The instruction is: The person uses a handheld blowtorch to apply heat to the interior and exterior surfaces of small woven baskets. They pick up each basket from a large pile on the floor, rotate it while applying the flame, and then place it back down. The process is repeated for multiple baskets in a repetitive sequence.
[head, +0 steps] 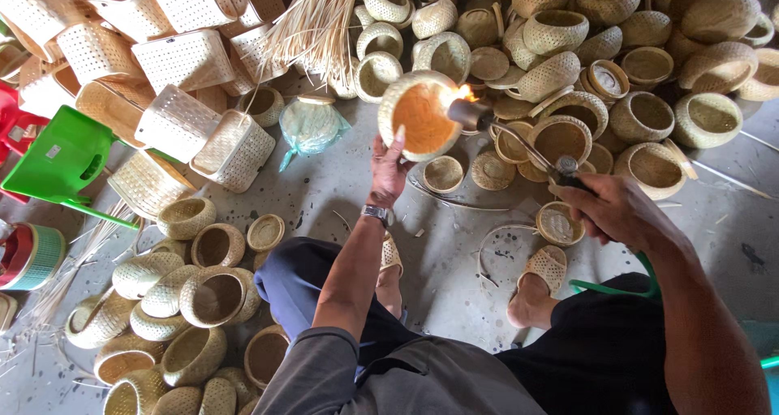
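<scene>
One small round woven basket [420,115] sits at upper centre, gripped at its rim by the left hand [388,167], while the right hand [617,212] is closed around a gas torch [519,139] — flame inside it; dozens of baskets [641,66] lie heaped around on the floor [454,269], and I cannot tell which are singed.

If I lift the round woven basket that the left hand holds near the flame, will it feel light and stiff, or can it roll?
The round woven basket is probably light: the left hand holds it up alone by the rim. Its tight weave suggests it is fairly stiff. With its rounded body it may roll if laid sideways.
</scene>
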